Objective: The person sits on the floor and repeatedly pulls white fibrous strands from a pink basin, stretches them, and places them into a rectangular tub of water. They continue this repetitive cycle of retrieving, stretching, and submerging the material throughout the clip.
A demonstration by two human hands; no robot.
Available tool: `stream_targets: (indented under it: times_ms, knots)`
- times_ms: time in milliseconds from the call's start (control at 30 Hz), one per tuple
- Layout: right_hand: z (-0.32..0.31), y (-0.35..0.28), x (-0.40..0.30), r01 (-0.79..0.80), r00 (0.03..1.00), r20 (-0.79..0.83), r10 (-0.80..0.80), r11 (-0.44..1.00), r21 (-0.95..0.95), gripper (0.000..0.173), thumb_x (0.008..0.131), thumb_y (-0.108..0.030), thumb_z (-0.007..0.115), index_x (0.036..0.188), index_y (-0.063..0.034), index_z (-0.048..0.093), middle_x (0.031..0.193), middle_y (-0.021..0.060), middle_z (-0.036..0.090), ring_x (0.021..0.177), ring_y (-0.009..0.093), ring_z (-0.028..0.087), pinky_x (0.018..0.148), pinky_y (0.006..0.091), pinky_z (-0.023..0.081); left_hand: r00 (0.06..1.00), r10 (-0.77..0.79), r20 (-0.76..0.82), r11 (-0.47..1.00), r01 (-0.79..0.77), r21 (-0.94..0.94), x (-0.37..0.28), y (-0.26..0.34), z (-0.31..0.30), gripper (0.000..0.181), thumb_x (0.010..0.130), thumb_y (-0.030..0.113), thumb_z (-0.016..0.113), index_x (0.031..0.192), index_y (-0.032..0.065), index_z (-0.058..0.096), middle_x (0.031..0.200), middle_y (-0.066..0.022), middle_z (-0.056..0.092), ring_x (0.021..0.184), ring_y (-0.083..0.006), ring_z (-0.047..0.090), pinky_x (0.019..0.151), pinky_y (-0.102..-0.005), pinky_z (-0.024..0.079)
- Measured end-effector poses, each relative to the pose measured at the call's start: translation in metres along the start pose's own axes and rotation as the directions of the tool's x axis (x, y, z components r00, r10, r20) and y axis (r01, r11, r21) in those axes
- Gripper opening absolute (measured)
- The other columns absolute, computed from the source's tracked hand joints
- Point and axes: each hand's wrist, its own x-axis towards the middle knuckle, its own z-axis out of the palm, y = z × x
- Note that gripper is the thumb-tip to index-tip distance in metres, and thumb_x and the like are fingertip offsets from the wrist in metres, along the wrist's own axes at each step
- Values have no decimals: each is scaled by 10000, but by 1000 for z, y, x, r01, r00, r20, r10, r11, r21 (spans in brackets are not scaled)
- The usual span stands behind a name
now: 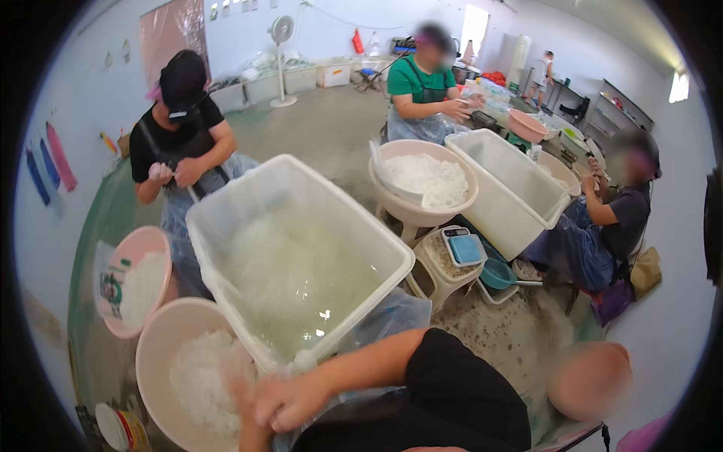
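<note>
My right hand (288, 402) reaches across from the right with its fingers curled. It overlaps the wrist of my left hand (242, 381), which is blurred over a large beige plastic basin (155, 361). Whether either hand holds anything cannot be seen. White, loose, clumpy material (197, 378) lies inside that basin. Just beyond my forearm stands a big white rectangular plastic tub (361, 223). Cloudy, yellowish liquid (305, 271) with pale foam fills its lower part. A pad of white foam sits on the tub's near rim.
Across the tub, a co-worker (186, 130) grips a thin rod. A pink basin (161, 237) and a lidded plastic jar (110, 421) stand left. Rightward are a stool (429, 282) bearing a small scale (463, 248), a basin (384, 198) of white material, another tub (497, 192) and two seated co-workers.
</note>
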Motion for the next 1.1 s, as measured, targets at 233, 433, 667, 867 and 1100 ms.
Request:
stream_targets:
  times_ms: [233,433,667,867,1100]
  knots:
    - [-17,42,-5,253,966,-62,-250,874,416,213,785,-250,559,848,-47,559,999,110,526,903,244,569,819,396,431,955,-38,-294,994,6,-109,-1,10,-13,456,908,223,551,1307,7,508,1400,-198,403,1309,-326,391,1092,-460,231]
    - [-17,67,-14,-36,994,-108,-29,834,-551,220,828,-211,536,973,-61,603,1000,171,561,948,367,522,852,432,409,990,-102,-93,988,112,109,-3,3,-29,354,918,270,545,1135,6,639,1011,-138,661,1240,-391,471,1103,-537,161]
    - [-24,41,-13,40,998,54,-13,834,-550,144,803,-157,547,825,-16,567,828,174,547,809,368,515,739,466,411,996,79,-30,984,-73,159,-3,15,-39,193,876,190,603,1028,97,677,898,-75,661,1114,-226,584,1093,-517,260]
    - [-37,46,-23,-140,984,44,175,895,-424,107,749,-121,583,750,-20,549,813,156,536,789,330,520,692,407,407,997,80,22,881,-81,466,-3,10,-27,97,859,92,613,946,61,583,1046,-57,659,1101,-240,607,1057,-569,300]
    - [-41,48,-20,-300,953,-181,244,658,-691,291,699,-265,698,801,-63,514,853,111,508,738,298,514,705,370,437,895,-444,-44,475,194,-858,-9,29,-27,192,1010,223,370,1074,47,409,1220,-258,545,1101,-351,583,930,-427,474]
